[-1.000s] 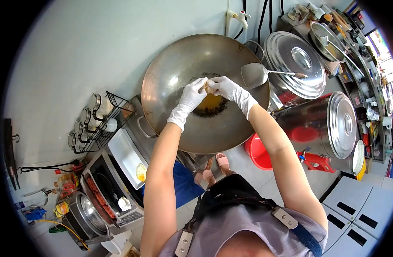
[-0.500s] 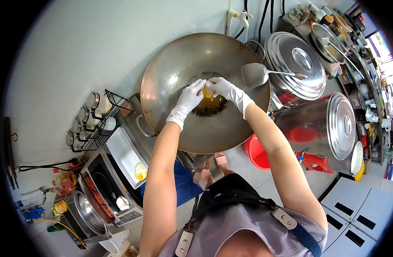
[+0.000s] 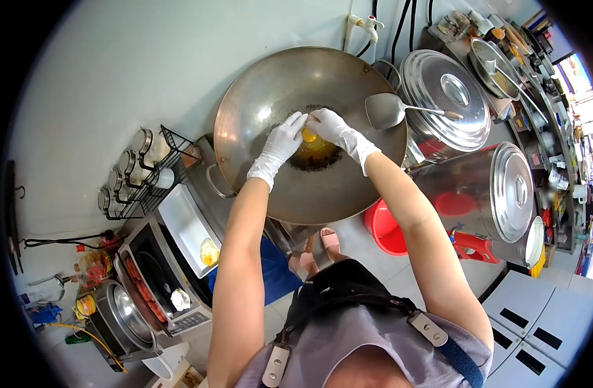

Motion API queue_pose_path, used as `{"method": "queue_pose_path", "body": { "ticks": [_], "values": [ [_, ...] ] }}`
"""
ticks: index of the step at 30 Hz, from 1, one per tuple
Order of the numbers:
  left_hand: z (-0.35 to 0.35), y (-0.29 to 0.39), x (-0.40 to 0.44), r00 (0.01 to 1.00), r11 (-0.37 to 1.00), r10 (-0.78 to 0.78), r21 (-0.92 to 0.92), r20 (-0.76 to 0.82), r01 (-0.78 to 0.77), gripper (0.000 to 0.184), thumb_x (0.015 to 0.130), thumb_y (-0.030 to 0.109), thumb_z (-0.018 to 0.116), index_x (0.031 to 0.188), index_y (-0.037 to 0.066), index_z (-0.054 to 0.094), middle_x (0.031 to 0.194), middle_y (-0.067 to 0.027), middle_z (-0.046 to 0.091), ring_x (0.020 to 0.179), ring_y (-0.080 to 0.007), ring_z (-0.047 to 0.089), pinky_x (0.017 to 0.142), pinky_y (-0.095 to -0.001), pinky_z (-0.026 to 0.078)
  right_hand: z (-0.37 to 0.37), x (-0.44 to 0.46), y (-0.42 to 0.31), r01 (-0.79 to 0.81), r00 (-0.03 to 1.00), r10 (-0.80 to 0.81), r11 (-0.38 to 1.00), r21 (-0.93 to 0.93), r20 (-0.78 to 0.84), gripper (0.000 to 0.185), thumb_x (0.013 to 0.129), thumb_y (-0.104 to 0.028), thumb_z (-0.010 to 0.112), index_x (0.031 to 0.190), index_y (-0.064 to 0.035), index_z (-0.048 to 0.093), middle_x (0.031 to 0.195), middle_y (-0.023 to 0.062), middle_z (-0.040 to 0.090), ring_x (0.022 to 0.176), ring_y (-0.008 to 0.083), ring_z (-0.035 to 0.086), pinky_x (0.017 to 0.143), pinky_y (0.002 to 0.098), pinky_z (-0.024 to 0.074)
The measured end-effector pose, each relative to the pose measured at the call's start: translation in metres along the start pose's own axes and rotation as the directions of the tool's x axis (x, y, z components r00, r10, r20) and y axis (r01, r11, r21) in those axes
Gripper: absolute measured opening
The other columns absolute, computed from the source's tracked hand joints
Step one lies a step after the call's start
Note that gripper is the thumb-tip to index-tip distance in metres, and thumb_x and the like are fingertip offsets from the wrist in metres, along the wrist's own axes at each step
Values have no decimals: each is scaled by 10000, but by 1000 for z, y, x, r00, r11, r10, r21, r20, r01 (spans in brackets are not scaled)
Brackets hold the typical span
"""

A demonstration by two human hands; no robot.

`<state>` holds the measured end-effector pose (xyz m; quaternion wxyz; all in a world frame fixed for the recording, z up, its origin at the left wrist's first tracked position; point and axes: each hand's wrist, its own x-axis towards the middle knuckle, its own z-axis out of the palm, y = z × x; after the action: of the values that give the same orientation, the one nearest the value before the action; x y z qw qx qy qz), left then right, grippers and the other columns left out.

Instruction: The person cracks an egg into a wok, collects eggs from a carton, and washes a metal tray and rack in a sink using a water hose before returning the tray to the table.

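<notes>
Both my hands, in white disposable gloves, are over the middle of a large steel wok (image 3: 296,200). My left hand (image 3: 285,140) and my right hand (image 3: 332,127) have curled fingers closed around a cracked eggshell, which the gloves almost wholly hide. Between and just below the fingertips shows a yellow egg yolk (image 3: 308,136). Beneath it a pool of oil (image 3: 316,155) lies in the wok's dark, charred centre. A wok spatula (image 3: 385,111) rests across the wok's right rim, its handle over a pot lid.
A white tray (image 3: 183,223) with a fried egg (image 3: 209,252) stands at left, near a wire rack (image 3: 160,174) of jars. Large lidded steel pots (image 3: 448,90) stand at right. A red basin (image 3: 385,229) is on the floor. A tap (image 3: 366,26) juts from the wall.
My hands have parted slightly at the fingertips. The yolk shows between them, and less of the shell is visible. The view has shifted a little.
</notes>
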<state>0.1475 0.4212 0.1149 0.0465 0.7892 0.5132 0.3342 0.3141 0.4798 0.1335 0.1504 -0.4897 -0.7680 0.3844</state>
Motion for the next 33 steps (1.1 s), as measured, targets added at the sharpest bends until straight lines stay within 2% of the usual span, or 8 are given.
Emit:
{"method": "queue_pose_path", "body": {
  "ticks": [3,6,11,14,17,24,33],
  "values": [
    [-5,0,0,1000,1000,15,17,-5,-15,398,783,69,578,1179,105,582,1187,-130,582,876,-337,631,759,-400,535,-7,-1,-12,-35,999,38,995,-94,25,275,825,-283,539,913,-52,659,875,194,650,845,364,626,759,398,492],
    [-12,4,-1,996,998,-38,43,79,35,408,782,37,572,1186,92,576,1192,-127,580,952,-322,613,803,-388,522,-11,-2,-20,-42,998,50,973,-226,27,275,822,-314,553,918,-86,674,942,163,655,892,339,626,791,400,489],
    [-13,7,0,999,997,10,70,50,-14,370,793,53,576,1162,85,573,1155,-120,589,939,-322,609,790,-384,521,-16,-5,-33,-50,997,73,881,-471,31,305,825,-370,573,955,-123,693,1061,101,647,1023,287,594,868,414,448],
    [-16,12,1,999,997,-30,67,41,27,367,802,67,576,1168,74,550,1137,-123,592,935,-327,606,786,-388,519,-22,-7,-49,-69,993,110,832,-550,42,303,833,-350,578,984,-116,695,1046,92,658,1058,271,577,885,411,419],
    [-17,16,1,994,994,-96,48,44,94,389,803,76,578,1189,65,525,1134,-129,591,937,-333,603,785,-396,517,-26,-4,-62,-77,978,178,786,-614,106,280,835,-319,589,996,-118,698,1047,81,663,1073,258,566,886,401,403],
    [-23,20,1,981,982,-187,34,51,186,421,804,119,581,1215,71,504,1145,-145,584,946,-354,595,805,-412,511,-33,-1,-80,-12,983,138,700,-714,119,237,817,-254,596,975,-113,703,1025,87,671,1049,249,578,874,399,390],
    [-25,20,0,987,986,-163,40,-19,163,411,845,165,555,1240,90,475,1108,-164,595,934,-373,595,797,-430,511,-35,-1,-94,49,990,74,629,-776,123,231,804,-251,593,952,-117,708,1008,86,672,1031,261,580,857,405,382]
  ]
}}
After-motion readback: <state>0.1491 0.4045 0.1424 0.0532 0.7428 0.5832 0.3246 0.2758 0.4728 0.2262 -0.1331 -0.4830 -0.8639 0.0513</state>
